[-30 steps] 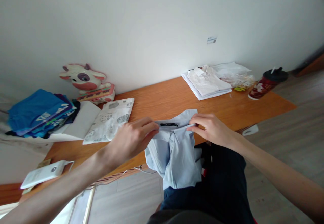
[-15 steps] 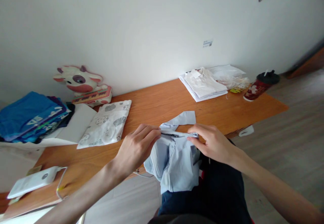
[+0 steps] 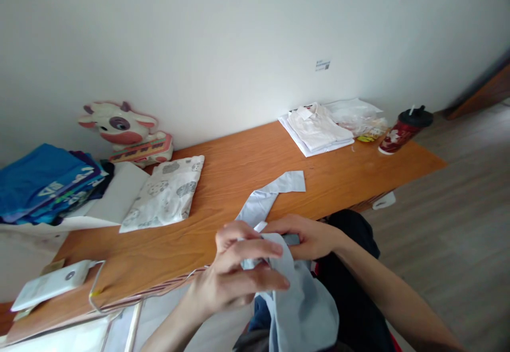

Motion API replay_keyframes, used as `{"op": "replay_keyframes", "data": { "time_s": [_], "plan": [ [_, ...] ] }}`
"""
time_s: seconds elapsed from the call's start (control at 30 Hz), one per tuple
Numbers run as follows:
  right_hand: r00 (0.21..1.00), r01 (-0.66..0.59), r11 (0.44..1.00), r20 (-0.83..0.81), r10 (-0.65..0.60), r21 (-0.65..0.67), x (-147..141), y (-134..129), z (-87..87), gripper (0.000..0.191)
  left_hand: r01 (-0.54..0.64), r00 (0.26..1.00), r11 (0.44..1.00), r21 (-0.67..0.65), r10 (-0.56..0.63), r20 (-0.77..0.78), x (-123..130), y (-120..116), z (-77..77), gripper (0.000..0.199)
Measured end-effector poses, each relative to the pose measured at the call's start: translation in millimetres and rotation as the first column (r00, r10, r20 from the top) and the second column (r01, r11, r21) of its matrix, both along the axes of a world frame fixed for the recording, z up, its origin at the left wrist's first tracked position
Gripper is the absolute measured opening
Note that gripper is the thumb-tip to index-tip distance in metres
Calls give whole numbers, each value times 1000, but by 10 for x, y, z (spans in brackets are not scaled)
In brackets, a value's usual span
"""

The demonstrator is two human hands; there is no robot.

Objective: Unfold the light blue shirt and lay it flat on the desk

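Observation:
Bunched at the table's front edge and hanging down over my lap is a light blue garment (image 3: 305,304). A long flat strip of the same cloth (image 3: 255,208) stretches from it onto the tabletop; whether this is a sleeve or a tie I cannot tell. My left hand (image 3: 241,264) grips the garment's folded part, its fingers lying over the cloth and its thumb hidden. On the far side of the fold, my right hand (image 3: 308,237) holds the cloth with bent fingers, partly covered by fabric.
On the wooden table (image 3: 223,166) lie a patterned folded cloth (image 3: 167,190), blue folded clothes (image 3: 48,182) and a white folded shirt (image 3: 316,129). A cow toy piano (image 3: 123,129) stands by the wall. A lidded red cup (image 3: 404,129) is at right, a white power bank (image 3: 51,285) at left.
Both hands have moved down and closer together, and the garment has been turned and bunched toward my lap. More of the strip now shows on the table.

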State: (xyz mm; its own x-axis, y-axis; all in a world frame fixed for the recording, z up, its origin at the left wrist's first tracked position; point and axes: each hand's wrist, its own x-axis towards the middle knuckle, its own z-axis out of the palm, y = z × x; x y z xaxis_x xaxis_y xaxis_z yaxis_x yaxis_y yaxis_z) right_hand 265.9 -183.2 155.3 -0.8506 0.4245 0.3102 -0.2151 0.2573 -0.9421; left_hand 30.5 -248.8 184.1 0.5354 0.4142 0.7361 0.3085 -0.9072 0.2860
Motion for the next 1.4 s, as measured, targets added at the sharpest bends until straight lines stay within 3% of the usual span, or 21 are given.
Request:
{"op": "replay_keyframes", "data": {
  "time_s": [0.07,0.13,0.2,0.27,0.37,0.43,0.53,0.6,0.67,0.73,0.87,0.93,1.03,1.1,1.23,1.33,1.4],
  "plan": [
    [1000,9,997,-26,-12,-79,-87,48,4,27,-141,969,988,-55,149,196,49,-25,-96,27],
    [982,178,978,-50,-184,-105,-126,61,21,25,-172,835,953,-250,276,476,84,-104,-265,33],
    [915,395,915,-51,-399,-78,-119,61,71,21,-44,616,881,-471,395,682,117,-258,-524,33],
    [789,613,790,-53,-613,-12,-82,48,164,17,99,471,791,-604,498,728,163,-467,-840,45],
    [594,802,580,-82,-800,142,-17,-16,352,16,143,487,671,-728,592,642,272,-744,-1231,70],
    [542,827,505,-108,-834,248,20,-91,458,16,140,507,599,-788,640,577,363,-812,-1326,82],
    [528,806,451,-120,-841,383,107,-212,515,21,185,541,505,-843,664,517,463,-734,-1242,80],
    [515,760,406,-88,-853,507,223,-273,477,27,242,625,441,-864,610,487,494,-654,-1140,72],
    [460,688,321,-49,-887,650,394,-324,397,30,300,709,383,-874,523,472,535,-627,-1077,52],
    [373,618,215,-41,-927,757,593,-387,311,30,384,695,347,-856,501,515,630,-668,-1078,31],
    [193,605,38,-101,-976,796,878,-580,250,29,561,483,327,-761,617,621,1051,-888,-1226,40],
    [142,634,1,-116,-983,773,903,-662,282,28,494,543,344,-799,596,592,1306,-989,-1318,53],
    [156,674,19,-116,-981,739,862,-683,316,26,204,708,406,-891,567,421,1525,-956,-1386,62],
    [179,719,55,-108,-978,693,861,-624,296,23,120,718,404,-907,596,360,1483,-787,-1353,44],
    [129,865,82,-61,-990,495,995,-471,234,18,169,714,423,-890,570,406,1106,-442,-1120,32],
    [88,920,65,-41,-995,386,1050,-476,272,18,130,703,475,-870,574,419,901,-478,-949,31],
    [89,941,62,-67,-994,333,982,-565,316,17,33,668,500,-866,633,391,898,-611,-913,32]
  ]
}}
